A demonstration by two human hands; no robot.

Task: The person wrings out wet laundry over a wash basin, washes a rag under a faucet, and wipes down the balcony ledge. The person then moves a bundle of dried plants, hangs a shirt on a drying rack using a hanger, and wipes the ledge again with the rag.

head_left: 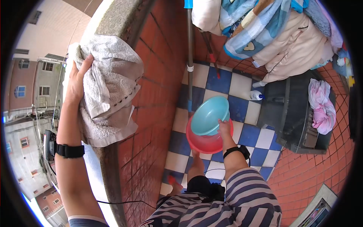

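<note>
My left hand is raised at the outer wall, its fingers closed on a light grey towel. The towel hangs in folds over the top of the wall, with a dark stitched line along one edge. Lower down, my right hand grips the rim of a teal basin. That basin is tilted and overlaps a red basin beneath it. Whether the two basins touch I cannot tell. Part of the red basin's inside is hidden by the teal one.
A concrete ledge tops the red-tiled wall; buildings stand beyond it. Laundry and blankets hang at the upper right. A metal pole rises beside the wall. A white bottle and a dark sink unit with pink cloth are at right.
</note>
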